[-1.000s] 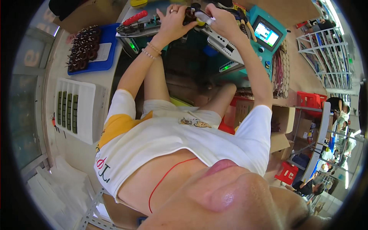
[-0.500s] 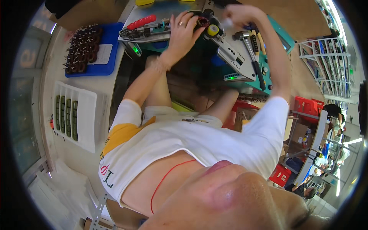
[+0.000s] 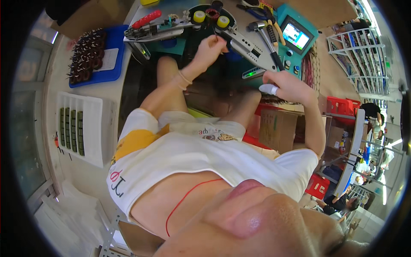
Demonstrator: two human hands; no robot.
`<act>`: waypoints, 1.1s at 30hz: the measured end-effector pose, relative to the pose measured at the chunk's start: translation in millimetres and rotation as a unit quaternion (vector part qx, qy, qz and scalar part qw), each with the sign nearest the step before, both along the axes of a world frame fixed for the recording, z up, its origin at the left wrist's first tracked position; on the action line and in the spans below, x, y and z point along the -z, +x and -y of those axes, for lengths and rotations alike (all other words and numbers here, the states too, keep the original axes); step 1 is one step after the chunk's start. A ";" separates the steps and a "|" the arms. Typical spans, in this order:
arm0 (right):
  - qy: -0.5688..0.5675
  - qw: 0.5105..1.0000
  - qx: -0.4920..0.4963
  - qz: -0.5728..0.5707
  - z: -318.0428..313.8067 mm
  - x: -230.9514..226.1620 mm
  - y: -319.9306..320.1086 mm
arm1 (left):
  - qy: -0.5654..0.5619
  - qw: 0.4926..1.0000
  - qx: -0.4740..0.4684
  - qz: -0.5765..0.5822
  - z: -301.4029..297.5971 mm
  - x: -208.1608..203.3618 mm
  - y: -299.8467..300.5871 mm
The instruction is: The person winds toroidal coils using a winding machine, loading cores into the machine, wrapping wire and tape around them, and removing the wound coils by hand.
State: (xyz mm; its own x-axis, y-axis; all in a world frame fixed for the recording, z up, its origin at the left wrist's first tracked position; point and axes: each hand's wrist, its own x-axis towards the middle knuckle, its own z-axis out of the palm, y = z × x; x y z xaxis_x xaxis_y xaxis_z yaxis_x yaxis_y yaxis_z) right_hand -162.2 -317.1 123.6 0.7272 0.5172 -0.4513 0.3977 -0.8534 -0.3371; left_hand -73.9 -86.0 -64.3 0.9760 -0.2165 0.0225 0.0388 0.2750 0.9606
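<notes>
My left hand [image 3: 209,52] is in front of the winding machine, its thumb and fingers pinched together. Anything between its fingertips is too small to make out. Just beyond it, a dark reddish ring core [image 3: 212,14] sits among yellow rollers [image 3: 199,16] on the machine. To the right, near the lower end of a hammer [image 3: 267,42], my right hand [image 3: 292,87] is closed with curled fingers. A white cover [image 3: 269,89] wraps its thumb. What the right hand holds, if anything, cannot be seen.
A teal control box [image 3: 295,36] with a lit screen stands at the far right, pliers [image 3: 253,13] beside it. At the left, a blue tray [image 3: 120,53] carries several wound rings, and a white tray [image 3: 95,128] has rows of green pieces. A cardboard box [image 3: 276,128] is low right.
My left hand has come off the ring core toward me, uncovering it and the rollers. My right hand has swung down from beyond the machine to below the hammer.
</notes>
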 end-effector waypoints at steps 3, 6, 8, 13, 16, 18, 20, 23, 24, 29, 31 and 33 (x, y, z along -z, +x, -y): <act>0.026 0.998 -0.048 0.024 -7.9 0.8 7.5 | -0.384 0.849 0.167 -0.321 -69.1 -89.8 83.2; 0.044 0.999 0.016 0.009 -12.1 5.3 31.4 | -0.383 0.782 0.029 -0.490 -38.5 -194.2 44.2; 0.101 0.984 -0.050 0.136 -20.5 14.3 53.1 | -0.372 0.882 0.180 -0.229 -64.1 -101.9 59.3; 0.095 0.953 -0.011 0.287 -50.9 37.5 110.9 | 0.199 0.892 -0.269 0.304 -78.3 -64.0 41.2; 0.099 0.923 0.005 0.371 -71.0 60.8 143.9 | 0.482 0.686 -0.291 0.461 -69.6 -62.6 51.5; 0.207 0.859 -0.093 0.459 -87.4 70.0 161.4 | 0.553 0.658 -0.269 0.434 -65.8 -44.0 68.6; 0.201 0.876 -0.034 0.438 -103.7 73.3 166.3 | 0.541 0.668 -0.255 0.443 -67.4 -39.8 75.1; 0.296 0.906 0.108 0.283 -107.3 79.3 183.6 | 0.526 0.689 -0.260 0.426 -66.3 -37.4 72.2; 0.319 0.909 0.144 0.224 -103.4 78.2 193.8 | 0.520 0.695 -0.260 0.424 -65.4 -39.2 71.7; 0.208 0.974 0.065 -0.053 -123.4 46.0 251.7 | 0.522 0.705 -0.244 0.413 -64.3 -39.9 72.4; 0.006 0.996 -0.026 -0.085 -112.0 27.6 269.3 | 0.522 0.702 -0.244 0.419 -66.4 -43.5 69.0; -0.154 0.984 -0.024 0.083 -82.5 22.7 254.2 | 0.404 0.771 -0.241 0.429 -75.6 -57.7 60.9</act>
